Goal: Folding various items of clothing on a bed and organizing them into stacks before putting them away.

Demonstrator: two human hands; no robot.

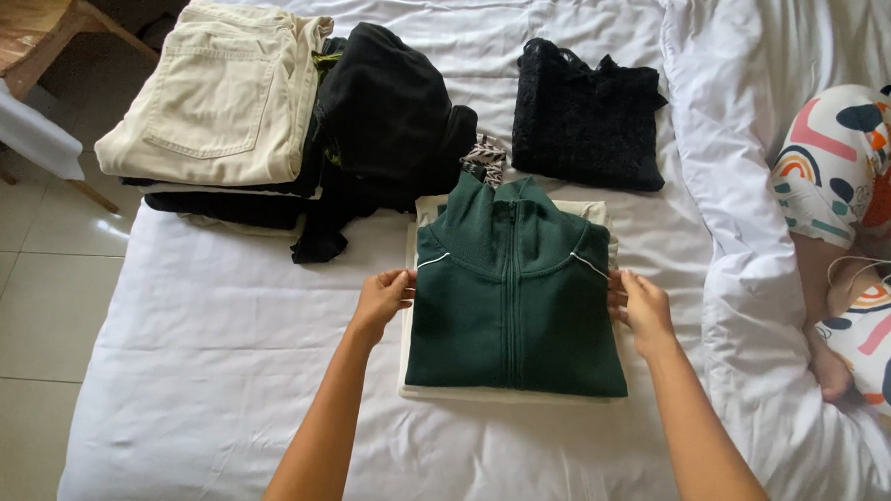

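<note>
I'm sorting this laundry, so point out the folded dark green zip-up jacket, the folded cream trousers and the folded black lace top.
folded dark green zip-up jacket (516, 304), head view, on its zip front.
folded cream trousers (217, 95), head view, on the back pocket.
folded black lace top (587, 116), head view, on its middle.

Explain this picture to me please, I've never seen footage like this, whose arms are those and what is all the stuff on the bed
There is no machine here. The single picture comes from a camera worn on a person's head, looking down, so the two bare arms are that person's own. The left hand and right hand grip the two sides of a folded dark green zip-up jacket, which lies on a folded cream garment on a bed with a white sheet. Farther away lie folded beige trousers, a heap of black clothes and a folded black lace top. At the right edge another person in patterned clothing sits by a white duvet.
</note>
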